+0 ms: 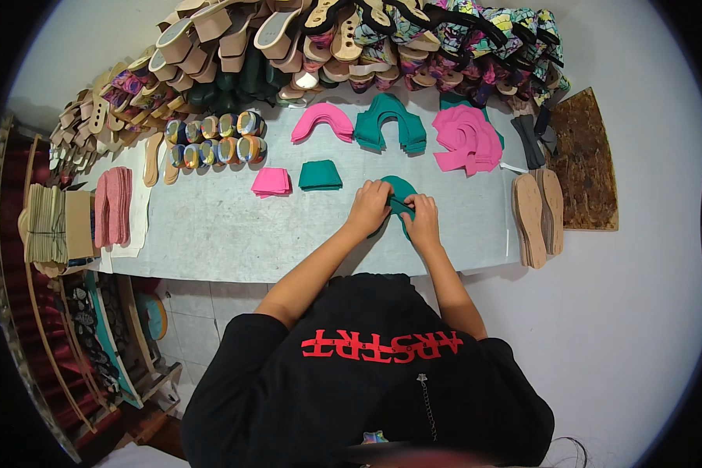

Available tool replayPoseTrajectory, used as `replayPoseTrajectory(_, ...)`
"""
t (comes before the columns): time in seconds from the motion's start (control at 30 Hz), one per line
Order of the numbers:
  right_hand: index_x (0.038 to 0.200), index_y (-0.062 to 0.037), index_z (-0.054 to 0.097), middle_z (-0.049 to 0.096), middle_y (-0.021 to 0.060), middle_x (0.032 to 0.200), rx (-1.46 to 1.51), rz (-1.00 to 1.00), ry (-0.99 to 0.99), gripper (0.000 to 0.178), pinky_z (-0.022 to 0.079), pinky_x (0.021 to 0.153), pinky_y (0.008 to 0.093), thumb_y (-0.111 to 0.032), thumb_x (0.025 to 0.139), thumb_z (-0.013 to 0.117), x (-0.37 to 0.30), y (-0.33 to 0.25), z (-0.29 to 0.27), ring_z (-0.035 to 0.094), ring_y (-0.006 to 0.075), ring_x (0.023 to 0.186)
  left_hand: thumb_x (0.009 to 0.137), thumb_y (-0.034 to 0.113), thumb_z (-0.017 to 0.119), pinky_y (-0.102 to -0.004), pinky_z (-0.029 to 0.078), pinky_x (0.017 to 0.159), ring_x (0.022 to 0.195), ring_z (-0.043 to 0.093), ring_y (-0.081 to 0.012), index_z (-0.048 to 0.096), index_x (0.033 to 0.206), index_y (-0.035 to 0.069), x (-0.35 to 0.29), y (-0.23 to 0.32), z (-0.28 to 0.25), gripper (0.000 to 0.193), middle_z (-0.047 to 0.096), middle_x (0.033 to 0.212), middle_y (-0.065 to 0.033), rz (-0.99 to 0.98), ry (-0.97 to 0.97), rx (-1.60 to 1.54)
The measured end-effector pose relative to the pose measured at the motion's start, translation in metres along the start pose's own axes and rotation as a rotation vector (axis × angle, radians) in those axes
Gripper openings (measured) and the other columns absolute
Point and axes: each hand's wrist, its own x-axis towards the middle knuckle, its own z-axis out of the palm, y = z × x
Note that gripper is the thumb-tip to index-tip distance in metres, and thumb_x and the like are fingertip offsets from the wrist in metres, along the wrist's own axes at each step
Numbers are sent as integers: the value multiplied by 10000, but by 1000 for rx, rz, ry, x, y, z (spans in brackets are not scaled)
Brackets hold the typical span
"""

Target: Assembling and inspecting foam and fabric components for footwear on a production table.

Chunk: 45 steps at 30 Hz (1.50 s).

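Observation:
My left hand [369, 206] and my right hand [421, 220] meet over a curved green shoe-upper piece [398, 187] near the front of the table. Fingers of both hands are closed on it, the left at its left side and the right at its right side. A dark line runs across the piece between my fingertips; whether it is a fold or a strip I cannot tell. Just left of it lie a stack of small green pieces [320, 176] and a stack of small pink ones [271, 182]. Behind stands a pile of green arch-shaped pieces [390, 129].
Pink curved pieces [321, 122] and a fanned pink pile [468, 140] lie farther back on the grey table [210, 242]. Insole stacks [529, 222] stand at the right edge. Heaped sandals and soles [281, 35] line the back. Rolled patterned pieces [214, 140] sit at left.

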Motion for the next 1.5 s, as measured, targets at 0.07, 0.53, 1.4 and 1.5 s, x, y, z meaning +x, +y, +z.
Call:
replayPoseTrajectory(0.07, 846, -38, 514, 533, 104, 835, 31, -14, 2, 300, 403, 721, 390, 20, 596, 670, -1, 4, 1, 506, 296, 820, 582, 10, 695, -398, 386, 712, 868, 486, -298, 508, 890, 72, 0, -1, 0, 366, 511, 871, -96, 72, -41, 55)
replayPoseTrajectory(0.53, 962, -53, 532, 520, 109, 898, -25, -4, 147, 389, 399, 767, 376, -41, 612, 702, -8, 1, 2, 498, 283, 882, 618, 4, 680, -386, 426, 695, 841, 517, -295, 531, 897, 47, -11, -7, 8, 320, 510, 891, -103, 51, 55, -27)
replayPoseTrajectory(1.4, 930, -11, 530, 514, 117, 819, 173, 61, -77, 279, 425, 686, 361, -7, 668, 627, -10, -1, -10, 519, 275, 785, 636, -22, 641, -372, 433, 710, 811, 526, -306, 518, 792, 29, -22, -14, 1, 205, 571, 815, -111, 151, -57, -130)
replayPoseTrajectory(1.5, 958, -12, 511, 519, 126, 832, 117, 65, -89, 314, 427, 693, 367, -31, 675, 644, -7, 1, -7, 522, 281, 792, 645, -8, 648, -385, 434, 717, 808, 531, -316, 535, 832, 22, -19, -8, 4, 220, 574, 788, -123, 55, -27, -218)
